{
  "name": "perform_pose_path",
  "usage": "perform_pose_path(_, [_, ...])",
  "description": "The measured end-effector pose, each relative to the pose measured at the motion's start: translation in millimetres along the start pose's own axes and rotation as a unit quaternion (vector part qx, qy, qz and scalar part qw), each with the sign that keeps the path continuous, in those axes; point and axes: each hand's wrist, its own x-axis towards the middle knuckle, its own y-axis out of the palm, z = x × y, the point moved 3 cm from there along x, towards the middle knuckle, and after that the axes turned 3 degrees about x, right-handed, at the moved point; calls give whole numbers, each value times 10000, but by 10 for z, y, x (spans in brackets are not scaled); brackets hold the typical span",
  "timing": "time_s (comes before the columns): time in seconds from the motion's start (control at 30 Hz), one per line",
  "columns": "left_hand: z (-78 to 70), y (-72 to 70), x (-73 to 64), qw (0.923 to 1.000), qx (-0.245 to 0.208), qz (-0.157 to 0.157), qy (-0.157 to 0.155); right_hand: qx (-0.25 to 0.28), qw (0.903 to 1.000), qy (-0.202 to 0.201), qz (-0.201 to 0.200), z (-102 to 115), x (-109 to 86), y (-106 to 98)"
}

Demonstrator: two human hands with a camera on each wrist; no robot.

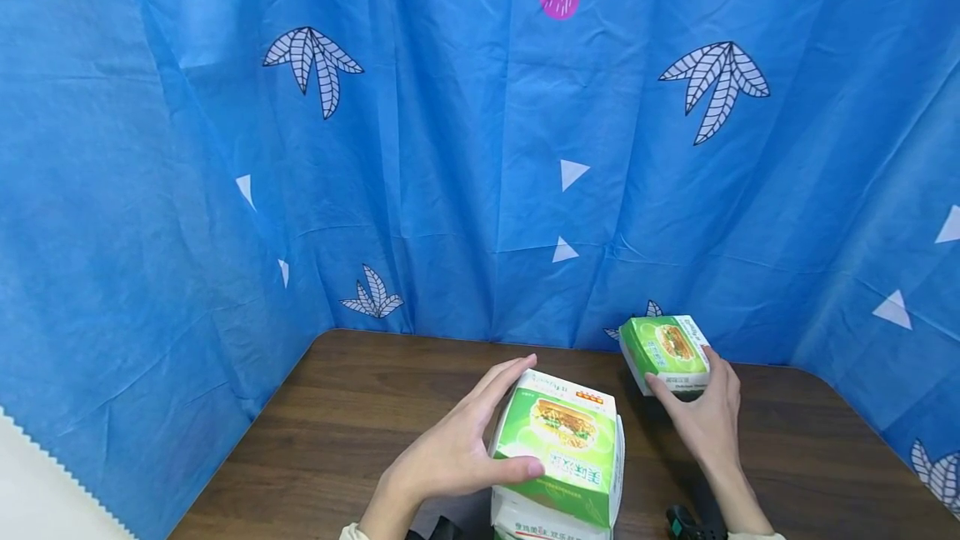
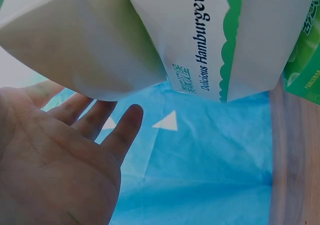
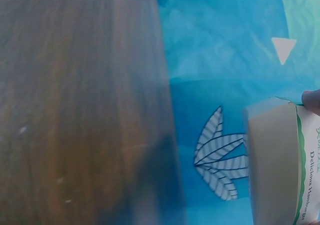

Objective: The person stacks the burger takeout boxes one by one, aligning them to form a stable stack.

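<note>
A green-and-white hamburger box (image 1: 558, 440) sits atop another white-and-green box (image 1: 543, 519) in a stack at the near middle of the table. My left hand (image 1: 457, 444) reaches along the stack's left side, fingers extended toward the far edge and thumb over the top box's near part. In the left wrist view, its fingertips (image 2: 131, 116) are right at the lower edge of a pale box side. At the back right, my right hand (image 1: 705, 411) grips a smaller-looking hamburger box (image 1: 666, 348) between thumb and fingers, raised over the table. The right wrist view shows its plain underside (image 3: 274, 165).
The dark wooden table (image 1: 360, 415) has rounded back corners. A blue patterned curtain (image 1: 450, 148) hangs close behind it and along both sides. Small dark devices (image 1: 684, 523) are on the wrists. White cloth edging (image 1: 45, 490) shows at the lower left.
</note>
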Motion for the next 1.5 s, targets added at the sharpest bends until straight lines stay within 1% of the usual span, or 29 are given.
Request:
perform_pose_path(0.23, [-4,-5,2,10000,-41,-11,-42,135,9996,-234,-98,166,9,-85])
perform_pose_path(0.47, [-19,-6,4,10000,-16,-40,25,230,9987,-415,-192,304,0,-170])
perform_pose_path(0.83, [-10,3,7,10000,-41,-17,38,273,9969,-656,-343,467,-30,-263])
perform_pose_path(1.0, [-8,-2,9,10000,-21,-16,59,305,9962,-740,-353,550,-49,-290])
perform_pose_path(1.27, [-2,-25,-11,10000,-75,41,-1,404,9940,-927,-411,645,-93,-316])
perform_pose_path(1.5, [2,-20,-22,10000,-48,72,4,411,9935,-987,-394,739,-141,-373])
